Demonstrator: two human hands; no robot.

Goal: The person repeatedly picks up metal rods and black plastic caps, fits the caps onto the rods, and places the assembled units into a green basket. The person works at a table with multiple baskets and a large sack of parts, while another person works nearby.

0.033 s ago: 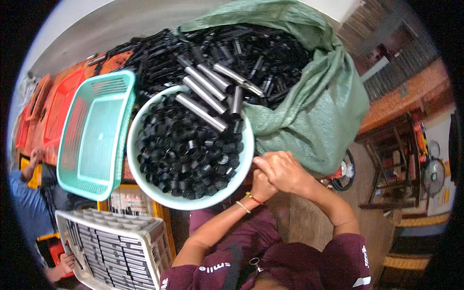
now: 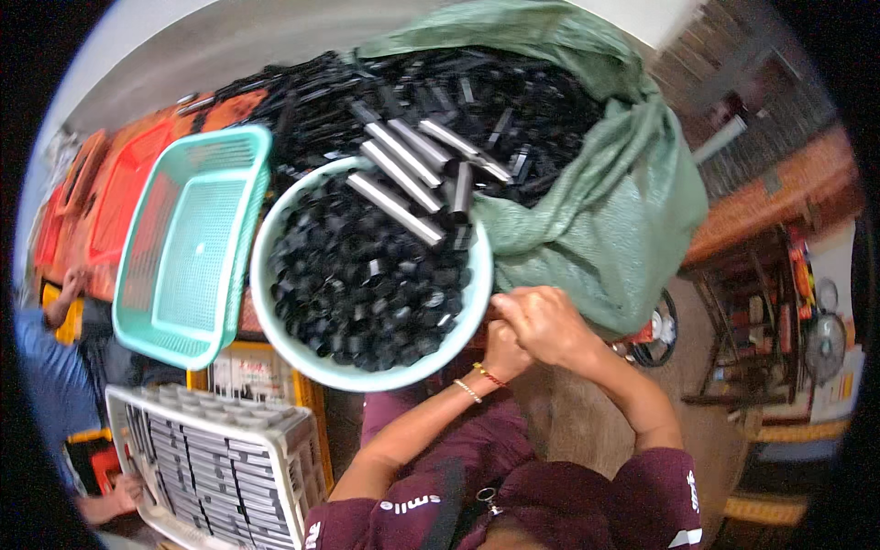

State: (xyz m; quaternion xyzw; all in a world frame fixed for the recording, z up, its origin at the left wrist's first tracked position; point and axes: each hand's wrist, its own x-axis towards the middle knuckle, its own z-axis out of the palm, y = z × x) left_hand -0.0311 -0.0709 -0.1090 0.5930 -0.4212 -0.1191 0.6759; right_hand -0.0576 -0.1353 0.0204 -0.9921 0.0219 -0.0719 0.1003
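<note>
Our curled right hand [image 2: 547,323] stays against our left hand [image 2: 506,348], beside the basin [image 2: 376,379]; work seems paused; what either grasps, we cannot tell.

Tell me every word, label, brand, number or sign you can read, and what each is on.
White lettering, left and right sides of the maroon shirt: partly legible, wording not copied.
Red print, white panel below the green basket: too blurred to read.
Elsewhere: no print I can make out.
</note>
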